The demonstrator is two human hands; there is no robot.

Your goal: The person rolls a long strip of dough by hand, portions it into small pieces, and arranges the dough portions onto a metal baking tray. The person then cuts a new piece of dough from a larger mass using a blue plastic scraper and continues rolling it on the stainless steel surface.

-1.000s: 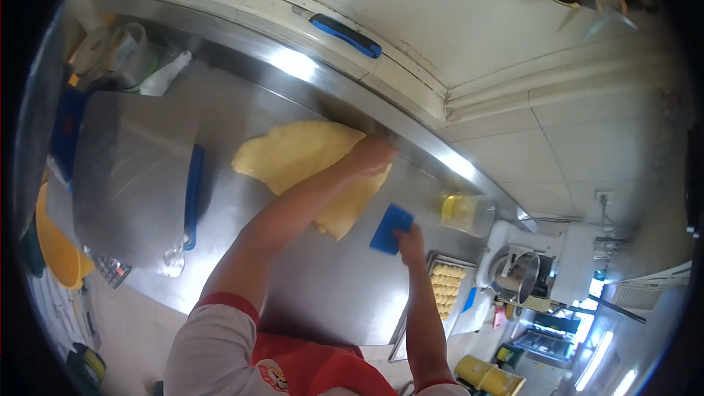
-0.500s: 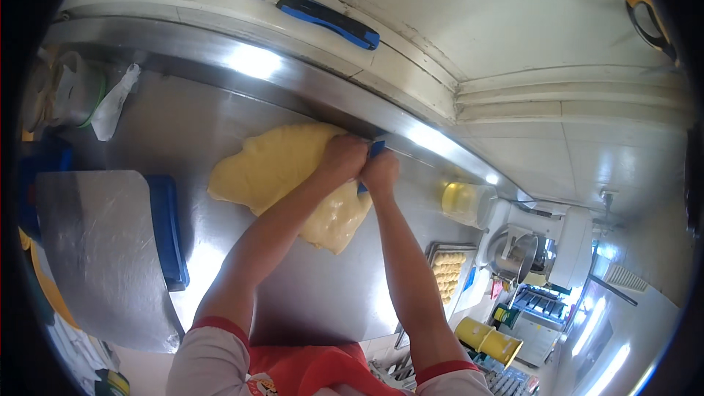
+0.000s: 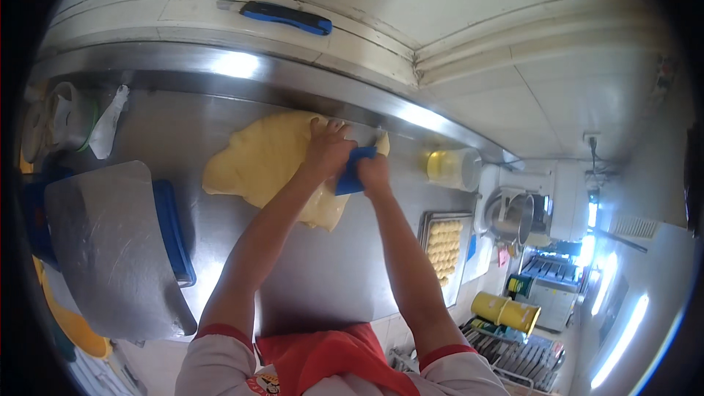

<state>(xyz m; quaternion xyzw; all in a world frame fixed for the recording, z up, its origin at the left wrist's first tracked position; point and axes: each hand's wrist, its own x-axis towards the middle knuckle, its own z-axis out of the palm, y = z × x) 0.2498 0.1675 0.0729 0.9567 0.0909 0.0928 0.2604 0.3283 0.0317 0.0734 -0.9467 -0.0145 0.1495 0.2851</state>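
Observation:
A large slab of pale yellow dough [image 3: 260,158] lies spread on the steel worktable [image 3: 315,279]. My left hand [image 3: 330,148] rests on its right part, fingers apart. My right hand [image 3: 374,172] grips a blue dough scraper [image 3: 352,180], whose blade stands beside the dough's right edge. A small strip of dough [image 3: 383,144] shows just beyond my right hand, on the far side of the scraper; whether my fingers touch it is hidden.
A clear tub of yellow liquid [image 3: 447,169] stands right, near a tray of dough balls [image 3: 444,246] and a mixer bowl [image 3: 511,216]. At left are a metal sheet [image 3: 110,249], a blue tray [image 3: 172,231] and a container [image 3: 70,114]. A blue-black cutter [image 3: 286,17] lies on the ledge.
The scraper has turned more broadside to view, at the dough's right edge. My hands have moved apart slightly, left fingers spreading on the dough. A dough strip now shows beyond the scraper.

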